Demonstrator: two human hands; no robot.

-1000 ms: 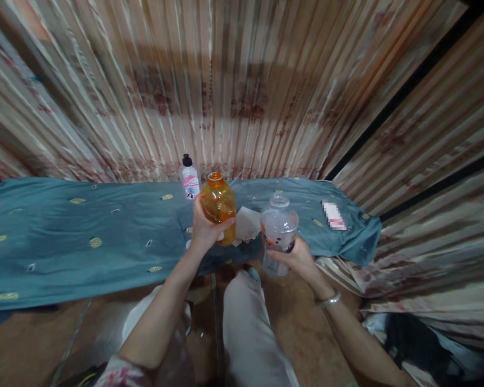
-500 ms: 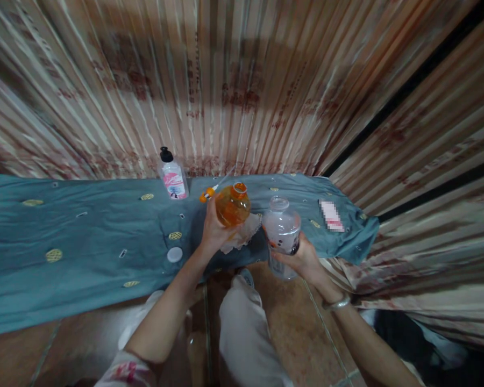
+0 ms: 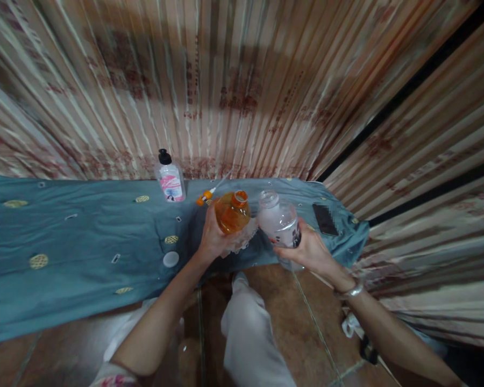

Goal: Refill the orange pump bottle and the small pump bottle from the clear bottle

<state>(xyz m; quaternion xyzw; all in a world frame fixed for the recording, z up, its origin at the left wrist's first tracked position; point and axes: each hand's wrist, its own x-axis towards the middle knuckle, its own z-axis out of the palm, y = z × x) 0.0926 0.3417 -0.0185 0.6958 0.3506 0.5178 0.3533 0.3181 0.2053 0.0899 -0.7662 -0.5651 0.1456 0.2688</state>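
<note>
My left hand (image 3: 214,234) is wrapped round an orange see-through bottle (image 3: 230,216) whose mouth is uncapped. A pale lacy cloth (image 3: 242,242) shows beneath it. In my right hand (image 3: 310,248) is a clear plastic bottle (image 3: 280,223) with dark print on its side. It leans to the left, its open mouth close beside the orange bottle's neck; a narrow gap shows between them. An orange pump top (image 3: 204,197) with a thin clear tube lies just behind my left hand. Nearer me rests a round white cap (image 3: 170,259).
A pump bottle with a pink label (image 3: 171,185) stands at the back of the bench covered in teal cloth (image 3: 84,226). A dark phone (image 3: 326,219) lies at the right end. Pleated curtains (image 3: 210,97) hang behind, above a tiled floor (image 3: 298,322).
My right hand has tipped the clear bottle to the left, bringing its mouth nearer the orange one. The orange bottle stays held in my left hand. The phone's screen has gone dark.
</note>
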